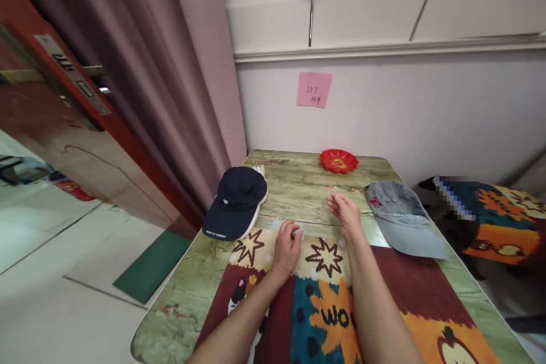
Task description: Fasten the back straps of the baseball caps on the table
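Note:
My left hand (287, 249) is over the near middle of the table, at the far edge of a patterned cloth. Its fingers are loosely curved and the thumb stands apart, with nothing visible in it. A little farther out and to the right, my right hand (346, 214) hovers over the bare wood-pattern tabletop, its fingers loosely bent and apparently without anything in them. Left of my hands lies a navy cap (237, 203), with a white edge showing under it. On the right side rests a grey cap (403, 217) with a red emblem, nearest to my right hand.
A red scalloped dish (338, 161) is at the table's back edge. The colourful cloth (324, 318) covers the near part of the table (294, 182). A pink note (314, 90) is stuck on the wall. A wooden door (111, 165) and purple curtain (200, 57) border the left.

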Demonstrator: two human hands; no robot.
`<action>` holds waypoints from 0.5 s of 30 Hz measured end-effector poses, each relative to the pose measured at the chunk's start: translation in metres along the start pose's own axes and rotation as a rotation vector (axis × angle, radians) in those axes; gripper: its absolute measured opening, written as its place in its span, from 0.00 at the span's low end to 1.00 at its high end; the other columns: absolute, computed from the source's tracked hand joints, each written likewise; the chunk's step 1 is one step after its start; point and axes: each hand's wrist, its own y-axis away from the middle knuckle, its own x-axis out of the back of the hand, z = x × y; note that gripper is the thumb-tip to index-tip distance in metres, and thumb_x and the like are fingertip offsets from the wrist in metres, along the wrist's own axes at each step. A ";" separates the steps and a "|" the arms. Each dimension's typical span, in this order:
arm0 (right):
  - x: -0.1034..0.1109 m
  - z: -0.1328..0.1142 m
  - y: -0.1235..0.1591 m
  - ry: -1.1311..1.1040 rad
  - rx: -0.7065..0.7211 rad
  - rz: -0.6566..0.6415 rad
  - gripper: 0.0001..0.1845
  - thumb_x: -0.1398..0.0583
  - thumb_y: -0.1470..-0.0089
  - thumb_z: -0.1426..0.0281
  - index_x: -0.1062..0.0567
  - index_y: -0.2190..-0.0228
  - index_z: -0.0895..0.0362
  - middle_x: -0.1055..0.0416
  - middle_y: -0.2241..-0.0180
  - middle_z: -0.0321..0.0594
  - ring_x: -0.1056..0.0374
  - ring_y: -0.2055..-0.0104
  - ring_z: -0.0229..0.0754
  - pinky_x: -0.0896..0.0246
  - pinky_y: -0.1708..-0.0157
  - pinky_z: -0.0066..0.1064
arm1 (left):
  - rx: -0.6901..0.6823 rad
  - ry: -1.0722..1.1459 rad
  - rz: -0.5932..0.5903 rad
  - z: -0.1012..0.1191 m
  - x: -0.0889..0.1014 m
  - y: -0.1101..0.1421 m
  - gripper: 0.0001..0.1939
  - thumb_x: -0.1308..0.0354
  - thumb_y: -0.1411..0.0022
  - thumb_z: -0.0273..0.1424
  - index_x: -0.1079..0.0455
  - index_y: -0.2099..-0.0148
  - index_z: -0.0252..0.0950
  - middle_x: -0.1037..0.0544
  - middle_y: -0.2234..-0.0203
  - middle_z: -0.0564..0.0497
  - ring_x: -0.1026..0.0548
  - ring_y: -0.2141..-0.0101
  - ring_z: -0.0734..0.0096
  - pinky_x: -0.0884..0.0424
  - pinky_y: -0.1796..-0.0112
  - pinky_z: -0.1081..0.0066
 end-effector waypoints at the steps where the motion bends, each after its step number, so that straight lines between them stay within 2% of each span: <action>1: 0.005 0.001 -0.003 0.001 -0.009 0.017 0.08 0.33 0.54 0.68 0.22 0.69 0.57 0.20 0.72 0.37 0.26 0.74 0.34 0.33 0.76 0.20 | -0.002 -0.008 0.004 0.001 0.000 0.000 0.07 0.46 0.36 0.33 0.28 0.59 0.38 0.25 0.50 0.40 0.27 0.46 0.56 0.33 0.45 0.54; 4: 0.017 0.004 -0.009 0.005 -0.046 0.061 0.06 0.34 0.52 0.69 0.23 0.70 0.57 0.20 0.73 0.36 0.26 0.76 0.33 0.33 0.77 0.20 | -0.052 -0.088 0.036 0.010 0.011 -0.008 0.06 0.42 0.40 0.31 0.28 0.60 0.39 0.25 0.51 0.40 0.26 0.48 0.55 0.31 0.46 0.55; 6: 0.021 0.006 -0.011 0.012 -0.074 0.079 0.04 0.35 0.51 0.71 0.23 0.70 0.58 0.21 0.74 0.36 0.27 0.76 0.33 0.34 0.78 0.19 | -0.095 -0.175 0.095 0.018 0.032 -0.027 0.05 0.41 0.41 0.32 0.27 0.61 0.40 0.25 0.51 0.41 0.26 0.48 0.55 0.31 0.46 0.57; 9: 0.023 0.009 -0.013 0.016 -0.108 0.082 0.03 0.36 0.49 0.71 0.24 0.70 0.58 0.20 0.73 0.37 0.26 0.76 0.33 0.33 0.78 0.19 | -0.075 -0.243 0.239 0.023 0.081 -0.070 0.07 0.42 0.39 0.35 0.28 0.59 0.39 0.27 0.50 0.40 0.29 0.46 0.54 0.36 0.43 0.56; 11: 0.023 0.010 -0.014 0.016 -0.120 0.071 0.03 0.35 0.49 0.71 0.24 0.70 0.57 0.20 0.73 0.37 0.26 0.76 0.33 0.32 0.77 0.20 | -0.033 -0.300 0.355 0.021 0.117 -0.100 0.10 0.42 0.39 0.36 0.29 0.58 0.38 0.31 0.47 0.40 0.33 0.42 0.52 0.42 0.40 0.54; 12: 0.023 0.011 -0.014 0.017 -0.125 0.064 0.04 0.35 0.50 0.70 0.24 0.70 0.57 0.20 0.72 0.37 0.26 0.76 0.33 0.32 0.76 0.20 | 0.012 -0.389 0.416 0.018 0.133 -0.113 0.10 0.41 0.40 0.37 0.29 0.58 0.38 0.30 0.47 0.41 0.33 0.43 0.53 0.42 0.40 0.55; 15: 0.021 0.010 -0.013 0.025 -0.131 0.043 0.05 0.34 0.50 0.70 0.23 0.70 0.58 0.20 0.72 0.38 0.25 0.75 0.34 0.31 0.76 0.21 | 0.151 -0.577 0.466 0.008 0.166 -0.139 0.15 0.37 0.43 0.39 0.29 0.56 0.38 0.31 0.45 0.41 0.34 0.43 0.51 0.40 0.42 0.54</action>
